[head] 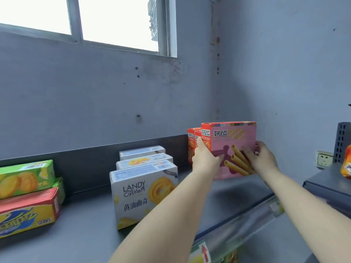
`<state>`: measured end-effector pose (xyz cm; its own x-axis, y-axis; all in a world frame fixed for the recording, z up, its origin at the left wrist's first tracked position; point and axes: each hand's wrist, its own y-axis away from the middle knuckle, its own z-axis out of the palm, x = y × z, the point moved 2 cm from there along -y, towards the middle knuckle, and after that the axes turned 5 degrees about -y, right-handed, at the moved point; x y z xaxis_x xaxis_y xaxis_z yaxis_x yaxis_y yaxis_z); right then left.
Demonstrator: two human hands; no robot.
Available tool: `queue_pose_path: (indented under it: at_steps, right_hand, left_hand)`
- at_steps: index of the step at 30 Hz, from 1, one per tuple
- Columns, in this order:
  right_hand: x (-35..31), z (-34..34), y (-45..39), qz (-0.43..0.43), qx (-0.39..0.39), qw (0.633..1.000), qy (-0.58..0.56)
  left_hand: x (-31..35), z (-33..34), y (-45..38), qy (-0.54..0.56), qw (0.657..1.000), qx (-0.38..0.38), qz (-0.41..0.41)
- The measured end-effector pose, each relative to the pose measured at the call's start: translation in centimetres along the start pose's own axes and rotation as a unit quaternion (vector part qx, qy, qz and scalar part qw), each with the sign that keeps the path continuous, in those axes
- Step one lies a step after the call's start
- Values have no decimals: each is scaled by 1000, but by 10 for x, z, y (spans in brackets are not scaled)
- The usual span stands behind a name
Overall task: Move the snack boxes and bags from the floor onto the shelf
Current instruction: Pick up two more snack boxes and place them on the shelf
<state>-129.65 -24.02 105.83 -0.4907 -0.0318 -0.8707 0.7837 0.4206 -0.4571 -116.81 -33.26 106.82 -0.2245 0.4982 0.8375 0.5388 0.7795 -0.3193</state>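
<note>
A pink egg-roll box (233, 141) stands upright at the right end of the grey shelf (91, 224), near the wall corner. My left hand (204, 158) grips its left edge and my right hand (263, 158) holds its right lower side. Right behind it stand two red boxes (191, 143) of the same brand, mostly hidden. To the left, three white butter-cookie boxes (140, 192) stand in a row, one behind another.
At the shelf's left end a green cookie box (24, 177) lies on a red and yellow box (26, 215). The shelf's clear front rail (237, 230) runs below my arms. Another shelf unit with an orange bag (346, 164) stands at the right. A wall socket (323, 159) sits in the corner.
</note>
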Motion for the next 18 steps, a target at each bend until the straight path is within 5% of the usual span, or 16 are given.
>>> queue_pose_path:
  at_steps: [3,9,13,18]
  right_hand:
    - [7,15,-13,-22,-32,999,16]
    - [-29,33,-1,-228,47,970,72]
    - [-80,62,27,-311,-47,949,36]
    - [-160,117,104,-393,-176,901,-49]
  left_hand:
    - [4,6,-12,-70,995,-5,-69]
    - [43,-47,5,-116,992,30,34]
    - [43,-131,43,-228,964,113,73]
    - [19,-233,123,-435,876,200,58]
